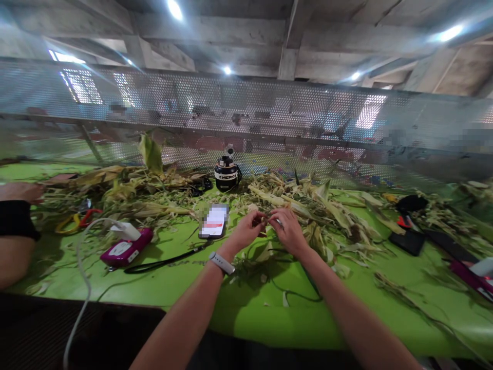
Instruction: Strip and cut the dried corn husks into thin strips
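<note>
My left hand (246,230), with a pale watch on its wrist, is closed in a pinch over the green table (246,308). Close beside it, my right hand (288,232) has its fingers bent together as well. Some small brownish thing sits between the fingertips of both hands, too small to make out. Dry corn husks (316,198) lie heaped just beyond and to the right of my right hand. Left of my left hand rests a phone (214,221) with its screen lit and a black strap attached.
A black jug marked ENERGY (226,174) stands at the back before a perforated metal screen (246,103). More husks (115,187), scissors (79,221) and a purple power bank (127,249) with a white cable lie left. Another person's arm (15,221) reaches in there. A black phone (407,240) lies right.
</note>
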The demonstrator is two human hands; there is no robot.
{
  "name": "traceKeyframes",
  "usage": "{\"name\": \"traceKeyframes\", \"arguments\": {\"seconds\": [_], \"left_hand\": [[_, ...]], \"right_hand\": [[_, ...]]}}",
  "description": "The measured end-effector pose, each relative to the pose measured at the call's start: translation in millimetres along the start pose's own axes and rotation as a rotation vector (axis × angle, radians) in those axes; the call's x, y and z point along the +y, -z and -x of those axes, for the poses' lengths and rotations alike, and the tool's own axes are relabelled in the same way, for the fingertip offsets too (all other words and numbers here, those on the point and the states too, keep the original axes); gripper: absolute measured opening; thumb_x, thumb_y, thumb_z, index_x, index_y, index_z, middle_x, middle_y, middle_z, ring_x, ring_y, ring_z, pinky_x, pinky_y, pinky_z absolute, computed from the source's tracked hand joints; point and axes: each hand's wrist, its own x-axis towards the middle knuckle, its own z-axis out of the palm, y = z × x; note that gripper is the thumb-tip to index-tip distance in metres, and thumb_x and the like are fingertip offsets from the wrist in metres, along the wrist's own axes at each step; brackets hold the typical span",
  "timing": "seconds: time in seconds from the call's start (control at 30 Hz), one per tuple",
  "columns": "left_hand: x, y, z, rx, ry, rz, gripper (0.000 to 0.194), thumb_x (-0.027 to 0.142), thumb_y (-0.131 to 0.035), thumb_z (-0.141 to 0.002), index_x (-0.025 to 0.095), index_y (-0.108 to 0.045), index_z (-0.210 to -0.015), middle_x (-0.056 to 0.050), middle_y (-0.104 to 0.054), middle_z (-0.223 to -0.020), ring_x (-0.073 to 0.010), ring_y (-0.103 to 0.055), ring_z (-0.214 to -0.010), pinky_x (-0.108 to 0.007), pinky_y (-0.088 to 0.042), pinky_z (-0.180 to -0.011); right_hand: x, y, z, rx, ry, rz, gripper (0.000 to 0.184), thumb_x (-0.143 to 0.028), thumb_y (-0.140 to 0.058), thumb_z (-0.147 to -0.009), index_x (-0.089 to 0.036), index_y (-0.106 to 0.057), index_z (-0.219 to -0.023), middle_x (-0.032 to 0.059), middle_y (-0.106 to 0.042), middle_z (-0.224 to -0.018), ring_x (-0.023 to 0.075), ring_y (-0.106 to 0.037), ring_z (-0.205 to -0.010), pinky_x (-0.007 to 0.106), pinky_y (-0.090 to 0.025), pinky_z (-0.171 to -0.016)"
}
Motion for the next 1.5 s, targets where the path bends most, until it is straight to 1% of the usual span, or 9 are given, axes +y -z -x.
{"name": "traceKeyframes", "arguments": {"seconds": [0.1,0.2,0.57,0.67,0.77,0.93,1.07,1.3,1.5], "left_hand": [[2.6,-0.8,0.7,-0.026,0.018,0.035,0.023,0.029,-0.066,-0.071,0.018,-0.053,-0.086,0.004,-0.052,-0.068,-0.0106,-0.055,-0.062,-0.031,-0.054,-0.064],[5.7,-1.6,0.9,-0.013,0.000,0.035,0.026,0.028,-0.068,-0.069,0.016,-0.055,-0.087,0.004,-0.052,-0.066,-0.0096,-0.053,-0.060,-0.029,-0.053,-0.063],[2.5,-1.0,-1.1,0.035,-0.074,-0.018,0.032,0.029,-0.072,-0.064,0.014,-0.059,-0.089,0.000,-0.058,-0.073,-0.0124,-0.055,-0.067,-0.029,-0.050,-0.066],[-2.4,-0.3,-3.5,0.071,-0.070,-0.012,0.035,0.034,-0.075,-0.062,0.014,-0.060,-0.087,-0.001,-0.059,-0.072,-0.0121,-0.056,-0.067,-0.028,-0.050,-0.066],[-3.0,-0.2,-4.0,0.100,-0.030,0.049,0.038,0.039,-0.076,-0.061,0.013,-0.060,-0.084,0.000,-0.059,-0.070,-0.0110,-0.056,-0.064,-0.028,-0.050,-0.066],[2.2,1.8,-2.7,0.089,0.018,0.184,0.047,0.045,-0.079,-0.054,0.013,-0.059,-0.084,0.003,-0.058,-0.067,-0.0094,-0.056,-0.063,-0.028,-0.051,-0.067],[6.4,2.9,-0.8,0.065,0.041,0.218,0.048,0.044,-0.080,-0.053,0.013,-0.060,-0.084,0.002,-0.059,-0.068,-0.0097,-0.056,-0.065,-0.028,-0.051,-0.067],[8.0,-0.2,0.0,0.026,0.047,0.244,0.051,0.045,-0.082,-0.049,0.013,-0.061,-0.083,0.002,-0.059,-0.068,-0.0092,-0.056,-0.064,-0.028,-0.052,-0.068],[6.7,-1.4,-1.6,-0.006,-0.001,0.185,0.052,0.047,-0.080,-0.050,0.013,-0.061,-0.084,0.001,-0.060,-0.070,-0.0103,-0.056,-0.066,-0.028,-0.050,-0.069]], "right_hand": [[-1.3,0.2,-0.5,0.012,-0.010,0.031,0.020,-0.030,-0.044,-0.092,-0.020,-0.060,-0.084,0.0082,-0.064,-0.098,0.0221,-0.052,-0.099,0.036,-0.038,-0.088],[-0.9,-1.3,-0.4,-0.032,-0.082,-0.001,0.023,-0.031,-0.042,-0.093,-0.020,-0.059,-0.082,0.0066,-0.064,-0.083,0.0207,-0.055,-0.086,0.035,-0.039,-0.082],[-1.1,-8.1,1.1,-0.065,-0.438,-0.487,0.020,-0.039,-0.048,-0.083,-0.019,-0.051,-0.081,0.0022,-0.059,-0.071,0.0162,-0.055,-0.064,0.028,-0.043,-0.062],[-4.1,-10.4,1.4,-0.034,-0.497,-0.561,0.024,-0.039,-0.051,-0.081,-0.018,-0.049,-0.092,-0.0007,-0.057,-0.065,0.0154,-0.054,-0.060,0.028,-0.042,-0.059],[-10.8,-6.6,-0.3,-0.016,-0.485,-0.577,0.033,-0.037,-0.053,-0.081,-0.017,-0.047,-0.106,-0.0029,-0.056,-0.061,0.0146,-0.053,-0.058,0.027,-0.043,-0.061],[-15.0,8.5,-4.4,-0.123,-0.386,-0.588,0.022,-0.035,-0.056,-0.079,-0.019,-0.063,-0.093,0.0031,-0.063,-0.077,0.0158,-0.056,-0.068,0.028,-0.044,-0.066],[-6.1,12.6,-5.8,-0.218,-0.379,-0.758,0.025,-0.033,-0.056,-0.078,-0.020,-0.067,-0.097,0.0036,-0.065,-0.084,0.0187,-0.059,-0.082,0.032,-0.046,-0.076],[7.7,0.4,-6.1,-0.019,-0.267,-0.700,0.021,-0.042,-0.065,-0.074,-0.023,-0.071,-0.079,0.0053,-0.058,-0.085,0.0186,-0.055,-0.082,0.032,-0.045,-0.074],[7.4,4.2,-7.5,-0.072,-0.370,-0.702,0.028,-0.047,-0.064,-0.073,-0.020,-0.066,-0.067,0.0055,-0.058,-0.082,0.0189,-0.054,-0.082,0.033,-0.044,-0.077]]}}
